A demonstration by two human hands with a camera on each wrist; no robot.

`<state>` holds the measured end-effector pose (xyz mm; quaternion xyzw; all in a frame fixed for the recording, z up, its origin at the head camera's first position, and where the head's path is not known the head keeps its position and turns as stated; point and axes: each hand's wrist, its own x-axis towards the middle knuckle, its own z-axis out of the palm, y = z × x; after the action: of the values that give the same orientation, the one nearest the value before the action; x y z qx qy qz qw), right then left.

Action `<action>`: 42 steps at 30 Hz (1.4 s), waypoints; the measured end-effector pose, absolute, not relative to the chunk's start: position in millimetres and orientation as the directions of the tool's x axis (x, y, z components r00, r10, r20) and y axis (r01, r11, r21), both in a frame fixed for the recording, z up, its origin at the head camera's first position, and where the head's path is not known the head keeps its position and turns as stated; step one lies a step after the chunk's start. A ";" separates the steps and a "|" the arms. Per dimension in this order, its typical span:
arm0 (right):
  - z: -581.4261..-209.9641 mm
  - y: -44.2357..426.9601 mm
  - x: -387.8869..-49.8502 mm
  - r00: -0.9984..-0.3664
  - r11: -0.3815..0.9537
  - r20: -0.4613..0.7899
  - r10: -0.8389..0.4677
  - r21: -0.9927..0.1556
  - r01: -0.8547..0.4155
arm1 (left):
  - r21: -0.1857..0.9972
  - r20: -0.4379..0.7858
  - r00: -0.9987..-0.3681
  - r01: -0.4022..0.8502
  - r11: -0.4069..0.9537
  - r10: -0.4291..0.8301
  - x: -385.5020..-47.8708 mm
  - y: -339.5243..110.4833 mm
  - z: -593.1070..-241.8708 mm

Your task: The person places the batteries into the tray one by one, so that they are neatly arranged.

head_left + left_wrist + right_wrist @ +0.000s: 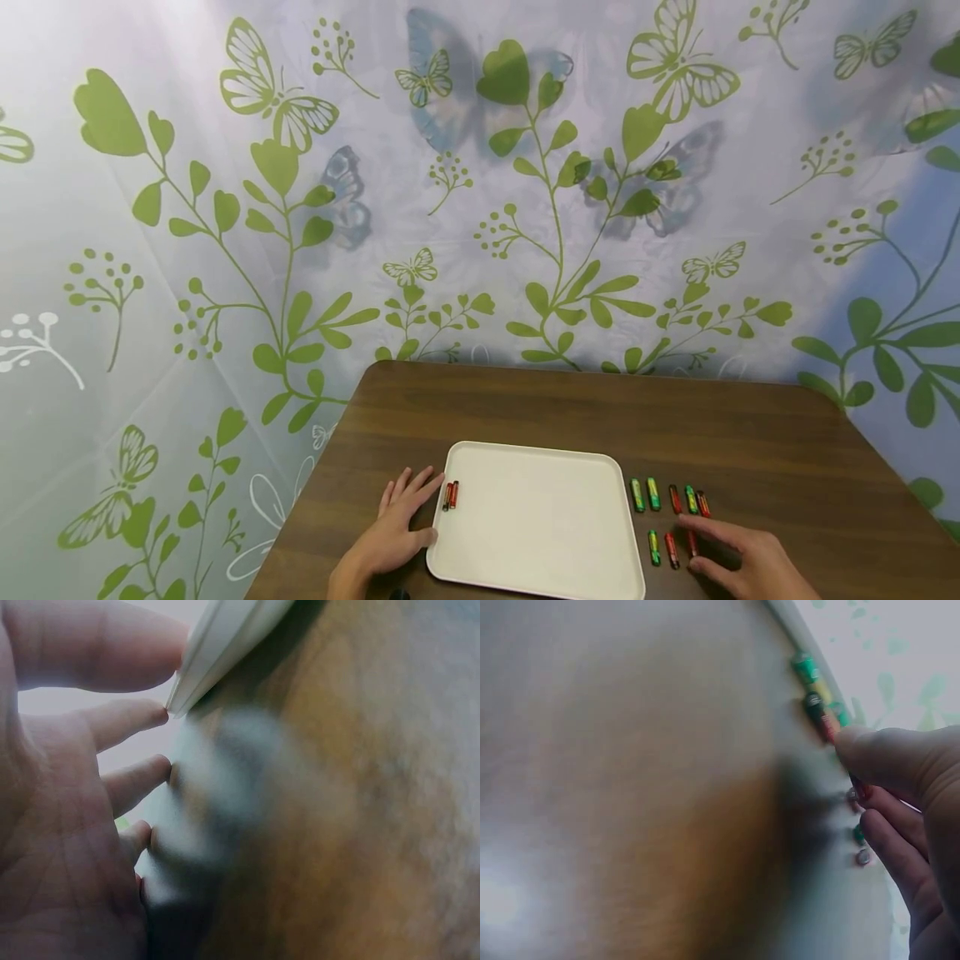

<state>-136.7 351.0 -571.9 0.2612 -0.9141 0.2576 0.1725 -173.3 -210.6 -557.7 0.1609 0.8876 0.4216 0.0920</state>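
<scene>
A white rectangular tray lies on the table. Inside its left edge two red-and-black batteries stand side by side. My left hand has its fingers spread, with the thumb and fingertips touching the tray's left rim; the left wrist view shows this hand against the rim. Right of the tray, my right hand pinches a red battery between thumb and fingers. Close up, part of that red battery shows between the fingertips; the rest is hidden.
Beside the right hand lie several loose batteries in two rows, among them a green one and a red one. A small dark object sits at the bottom edge near the left wrist. A patterned curtain hangs behind the brown table.
</scene>
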 end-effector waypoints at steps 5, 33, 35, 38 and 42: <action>-556.1 342.7 -141.8 -0.809 0.749 0.470 -0.352 -0.377 -0.545 | 0.777 -0.030 -0.933 0.204 0.596 0.359 -172.9 -212.3 -558.1; -529.7 216.6 -194.2 -0.749 0.547 0.474 -0.463 -0.511 -0.662 | 0.783 -0.032 -0.933 0.199 0.589 0.358 -170.4 -210.8 -556.7; -530.8 208.1 -197.1 -0.741 0.540 0.483 -0.466 -0.508 -0.671 | 0.784 -0.032 -0.933 0.199 0.588 0.358 -170.5 -210.5 -556.3; -532.4 195.5 -201.4 -0.728 0.519 0.494 -0.475 -0.510 -0.685 | 0.784 -0.030 -0.932 0.202 0.587 0.360 -170.8 -209.9 -555.7; -535.3 178.0 -206.0 -0.700 0.498 0.517 -0.493 -0.492 -0.714 | 0.784 -0.024 -0.931 0.208 0.585 0.363 -171.1 -209.2 -555.7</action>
<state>-206.0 178.0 -535.3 0.3545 -0.8511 0.3542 0.1565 -171.1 -209.2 -555.7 0.1613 0.8857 0.4258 0.0910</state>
